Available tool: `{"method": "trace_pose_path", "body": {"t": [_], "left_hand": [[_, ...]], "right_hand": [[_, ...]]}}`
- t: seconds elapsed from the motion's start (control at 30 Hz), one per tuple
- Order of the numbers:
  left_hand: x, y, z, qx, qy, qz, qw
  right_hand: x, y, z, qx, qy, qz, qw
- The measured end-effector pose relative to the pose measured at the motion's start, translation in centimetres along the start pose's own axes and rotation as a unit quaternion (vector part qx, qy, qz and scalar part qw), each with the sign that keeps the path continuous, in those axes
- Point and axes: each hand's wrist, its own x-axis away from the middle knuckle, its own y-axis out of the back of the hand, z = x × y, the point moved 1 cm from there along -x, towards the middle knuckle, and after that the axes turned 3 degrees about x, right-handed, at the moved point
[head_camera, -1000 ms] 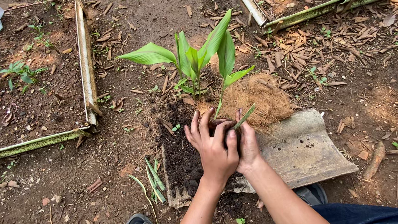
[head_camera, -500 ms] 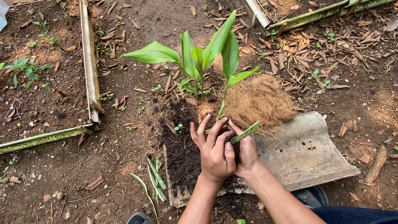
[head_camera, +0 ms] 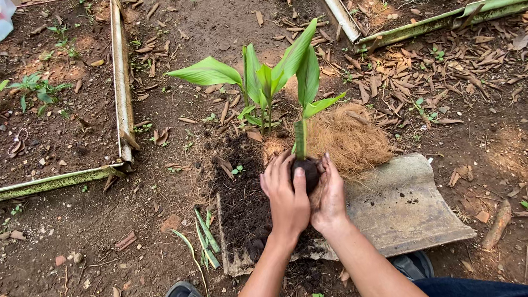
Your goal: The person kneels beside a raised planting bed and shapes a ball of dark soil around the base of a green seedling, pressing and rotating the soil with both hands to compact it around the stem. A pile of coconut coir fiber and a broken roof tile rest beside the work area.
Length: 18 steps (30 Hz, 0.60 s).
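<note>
Both hands (head_camera: 307, 197) cup seedling's soil ball (head_camera: 308, 171).

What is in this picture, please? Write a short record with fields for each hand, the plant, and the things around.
left hand: left hand cups the dark round soil ball
right hand: right hand presses the same ball from the other side
plant: green leafy seedling rises upright from the ball
beside: brown fibre heap, loose dark soil pile
under: curved grey roof tile

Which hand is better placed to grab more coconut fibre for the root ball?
Right. The right hand cups the soil ball on the side next to the fibre pile; the left hand sits on the far side, over the dark soil.
</note>
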Motion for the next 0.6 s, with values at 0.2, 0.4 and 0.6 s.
{"method": "trace_pose_path", "body": {"t": [0.2,0.4,0.6], "left_hand": [[-1.0,0.7,-0.6,0.339,0.154,0.015,0.928],[0.5,0.5,-2.6,0.095,-0.074,0.023,0.992],[0.5,1.4,-3.1,-0.069,-0.194,0.001,0.979]], "right_hand": [[-1.5,1.2,-0.3,-0.01,-0.013,-0.021,1.0],[-1.2,1.9,0.9,-0.088,-0.039,0.107,0.99],[-1.3,1.6,0.4,-0.087,-0.179,0.165,0.966]]}}
